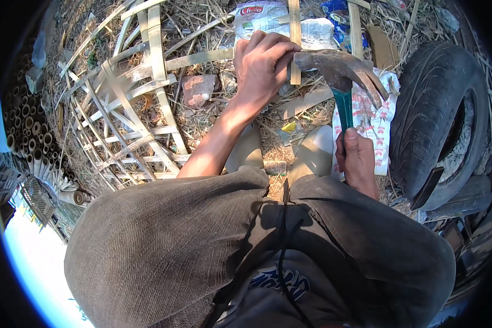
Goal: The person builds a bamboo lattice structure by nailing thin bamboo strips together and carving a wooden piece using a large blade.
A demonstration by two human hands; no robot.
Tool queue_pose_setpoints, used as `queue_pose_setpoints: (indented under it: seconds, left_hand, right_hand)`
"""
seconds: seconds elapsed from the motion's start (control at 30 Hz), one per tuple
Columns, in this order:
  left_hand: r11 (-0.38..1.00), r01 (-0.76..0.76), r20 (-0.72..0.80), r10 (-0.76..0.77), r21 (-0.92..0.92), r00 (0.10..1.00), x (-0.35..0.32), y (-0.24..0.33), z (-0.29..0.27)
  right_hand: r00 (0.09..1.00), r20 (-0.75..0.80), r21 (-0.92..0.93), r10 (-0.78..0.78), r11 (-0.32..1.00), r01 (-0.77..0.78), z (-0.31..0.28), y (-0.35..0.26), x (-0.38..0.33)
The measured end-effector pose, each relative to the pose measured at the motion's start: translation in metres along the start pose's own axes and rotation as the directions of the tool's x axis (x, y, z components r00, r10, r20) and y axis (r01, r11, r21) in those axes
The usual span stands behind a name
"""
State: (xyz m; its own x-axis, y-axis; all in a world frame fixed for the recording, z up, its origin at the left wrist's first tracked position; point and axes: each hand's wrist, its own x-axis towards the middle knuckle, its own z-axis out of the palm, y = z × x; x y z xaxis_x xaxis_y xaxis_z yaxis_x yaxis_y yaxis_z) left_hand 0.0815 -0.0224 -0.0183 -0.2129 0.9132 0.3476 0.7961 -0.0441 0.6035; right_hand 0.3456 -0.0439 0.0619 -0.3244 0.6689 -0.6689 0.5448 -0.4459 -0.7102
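My left hand (263,68) is closed, its fingers curled over a flat bamboo strip (202,58) where it meets an upright strip (295,27). Anything small between the fingertips is hidden. In my right hand (358,161) is a claw hammer (339,74) with a green handle and a worn, rusty head. The hammer's striking face is right by my left fingertips, and its claw points right. To the left, a lattice of woven bamboo strips (158,65) lies over the ground.
A worn tire (429,104) lies on the right, beside a printed white sheet (385,128). Wrappers (259,16) and a white block (318,34) sit at the far side. A reddish brick piece (199,90) rests under the lattice. Bamboo poles (33,126) are stacked far left.
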Motion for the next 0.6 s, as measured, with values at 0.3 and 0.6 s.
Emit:
queue_pose_setpoints:
  seconds: [0.3, 0.6]
  left_hand:
    - [0.998, 0.056, 0.028, -0.056, -0.028, 0.998, 0.005, 0.005, -0.002]
    - [0.999, 0.050, -0.021, -0.050, -0.010, 0.999, 0.001, 0.002, 0.004]
  right_hand:
    - [0.934, -0.124, -0.126, -0.335, 0.939, 0.320, -0.006, 0.011, 0.014]
    - [0.926, -0.114, -0.169, -0.360, 0.925, 0.339, 0.004, 0.023, 0.013]
